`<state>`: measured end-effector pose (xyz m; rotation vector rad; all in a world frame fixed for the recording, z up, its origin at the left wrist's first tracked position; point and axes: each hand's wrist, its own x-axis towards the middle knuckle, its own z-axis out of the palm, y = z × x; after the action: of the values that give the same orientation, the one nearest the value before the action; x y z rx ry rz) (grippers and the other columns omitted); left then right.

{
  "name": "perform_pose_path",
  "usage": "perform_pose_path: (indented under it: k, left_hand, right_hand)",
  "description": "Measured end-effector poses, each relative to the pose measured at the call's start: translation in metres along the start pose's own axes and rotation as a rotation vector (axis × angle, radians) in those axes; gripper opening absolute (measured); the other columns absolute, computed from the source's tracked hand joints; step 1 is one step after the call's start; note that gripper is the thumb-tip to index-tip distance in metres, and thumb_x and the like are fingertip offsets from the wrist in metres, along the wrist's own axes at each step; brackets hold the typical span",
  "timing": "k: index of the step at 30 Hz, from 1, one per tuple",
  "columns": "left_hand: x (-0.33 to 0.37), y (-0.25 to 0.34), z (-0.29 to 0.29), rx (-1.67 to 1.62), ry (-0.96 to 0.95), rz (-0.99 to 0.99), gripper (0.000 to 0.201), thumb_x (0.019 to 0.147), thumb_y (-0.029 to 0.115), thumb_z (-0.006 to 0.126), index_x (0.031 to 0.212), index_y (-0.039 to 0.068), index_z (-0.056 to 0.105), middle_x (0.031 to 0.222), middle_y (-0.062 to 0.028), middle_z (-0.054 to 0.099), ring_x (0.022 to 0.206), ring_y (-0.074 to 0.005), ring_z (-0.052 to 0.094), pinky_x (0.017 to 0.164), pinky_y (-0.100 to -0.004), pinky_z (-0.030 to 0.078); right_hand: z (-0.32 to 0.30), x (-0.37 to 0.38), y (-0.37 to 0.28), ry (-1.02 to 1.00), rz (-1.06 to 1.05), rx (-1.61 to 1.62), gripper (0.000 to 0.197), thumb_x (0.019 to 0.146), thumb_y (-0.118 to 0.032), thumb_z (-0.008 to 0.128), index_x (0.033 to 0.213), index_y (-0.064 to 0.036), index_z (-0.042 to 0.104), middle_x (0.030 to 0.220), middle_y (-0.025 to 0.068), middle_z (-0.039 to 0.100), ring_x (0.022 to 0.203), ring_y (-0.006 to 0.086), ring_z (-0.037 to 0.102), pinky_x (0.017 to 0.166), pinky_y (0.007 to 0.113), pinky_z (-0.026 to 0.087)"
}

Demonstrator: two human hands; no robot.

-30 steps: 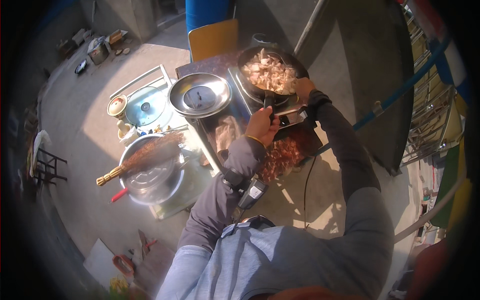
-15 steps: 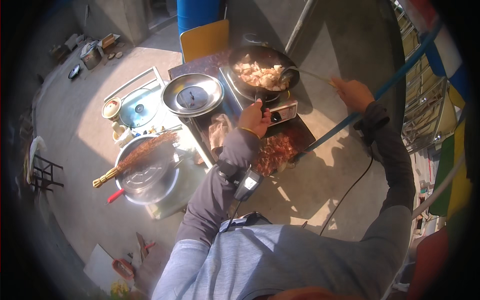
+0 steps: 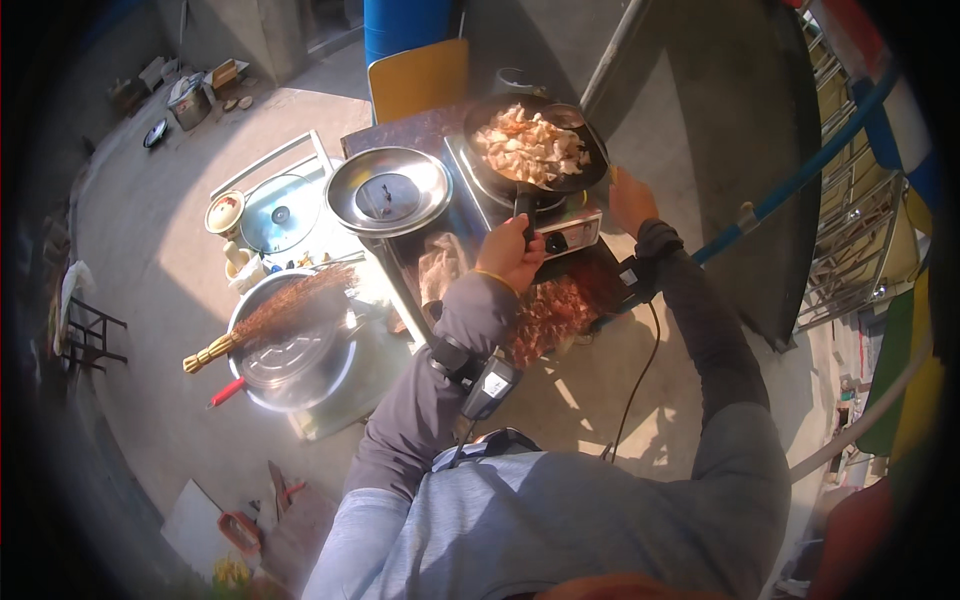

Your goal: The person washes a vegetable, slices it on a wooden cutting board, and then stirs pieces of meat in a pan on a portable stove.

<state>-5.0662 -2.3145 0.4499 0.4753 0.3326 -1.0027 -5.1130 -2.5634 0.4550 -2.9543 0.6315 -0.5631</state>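
A black wok (image 3: 592, 176) with chopped, pale, lightly browned food (image 3: 528, 148) sits on a silver portable stove (image 3: 575, 232). My left hand (image 3: 510, 252) is closed around the wok's black handle (image 3: 527, 208), which points toward me. At the wok's right rim, my right hand (image 3: 632, 202) grips the handle of a long-handled ladle. The ladle's rounded head (image 3: 563, 117) lies at the far right side of the wok, above the food. What kind of food it is, I cannot tell.
Left of the stove stands a wide steel basin (image 3: 350, 205). Nearer are a cloth (image 3: 442, 262) and a lidded pot (image 3: 297, 365) with a whisk broom (image 3: 275, 315) across it. A blue hose (image 3: 780, 195) runs along the right. A yellow board (image 3: 420, 82) stands behind.
My right hand has moved left and closer to the wok. The ladle's head has shifted from the right side toward the far rim. My left hand stays on the wok handle.
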Motion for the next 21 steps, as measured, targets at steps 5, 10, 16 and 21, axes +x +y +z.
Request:
perform_pose_path:
  k: [5,10,16,21]
  left_hand:
    - [0.006,-0.035,0.038,0.060,-0.070,-0.131,0.008,0.093,0.013,0.046,0.093,0.010,0.038,0.077,-0.0096,0.042,0.056,-0.0138,0.040,0.041,-0.0214,0.030]
    - [0.005,-0.001,-0.001,0.000,-0.019,-0.027,0.008,0.093,0.012,0.046,0.094,0.010,0.039,0.078,-0.0090,0.042,0.057,-0.0139,0.040,0.041,-0.0210,0.030]
    - [0.007,-0.006,0.009,-0.031,0.039,-0.066,0.008,0.093,0.012,0.046,0.095,0.011,0.038,0.079,-0.0088,0.042,0.059,-0.0138,0.040,0.042,-0.0208,0.029]
    - [0.007,-0.008,0.014,-0.089,0.011,-0.073,0.009,0.094,0.012,0.046,0.096,0.014,0.037,0.079,-0.0092,0.041,0.059,-0.0140,0.039,0.041,-0.0210,0.028]
  right_hand:
    - [0.039,0.079,0.140,-0.687,0.364,0.481,0.022,0.087,-0.015,0.046,0.081,0.0029,0.057,0.078,0.0247,0.061,0.074,0.0435,0.059,0.066,0.050,0.047]
    - [0.030,0.034,-0.019,-0.456,-0.332,-0.008,0.021,0.088,-0.016,0.045,0.088,0.0026,0.056,0.075,0.0245,0.060,0.073,0.0427,0.059,0.065,0.049,0.047]
    - [-0.049,-0.041,-0.034,-0.262,-0.057,-0.208,0.039,0.089,-0.016,0.045,0.125,-0.0036,0.042,0.081,0.0251,0.061,0.078,0.0423,0.059,0.068,0.050,0.046]
    - [-0.131,-0.047,-0.017,-0.196,-0.139,0.238,0.036,0.089,-0.018,0.049,0.123,-0.0053,0.050,0.086,0.0215,0.063,0.078,0.0399,0.060,0.070,0.043,0.047]
